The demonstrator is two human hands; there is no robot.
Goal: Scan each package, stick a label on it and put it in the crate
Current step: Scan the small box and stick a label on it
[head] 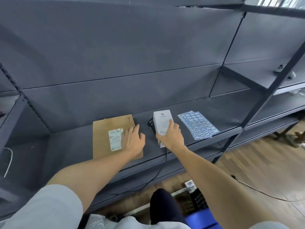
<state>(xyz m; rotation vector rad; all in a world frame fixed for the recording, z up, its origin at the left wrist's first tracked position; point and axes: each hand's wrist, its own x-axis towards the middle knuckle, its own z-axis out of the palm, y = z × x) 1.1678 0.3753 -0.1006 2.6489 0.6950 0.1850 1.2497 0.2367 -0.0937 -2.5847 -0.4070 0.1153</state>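
While the left hand [132, 139] rests with straight fingers on the brown package [105, 128] on the shelf [214, 116], the right hand [171, 136] grasps the white box [162, 119] beside the label sheets [198, 123]; crate [201, 217] contents unclear.

One head-worn wide-angle view, looking forward and down

The camera sits above both bare forearms, which reach away from it onto the dark grey metal shelf [189, 113] straight ahead, close enough that the left hand [132, 138] and right hand [171, 136] lie near mid-frame. Shelf uprights bow at the edges; the wooden plank floor [257, 164] shows lower right.
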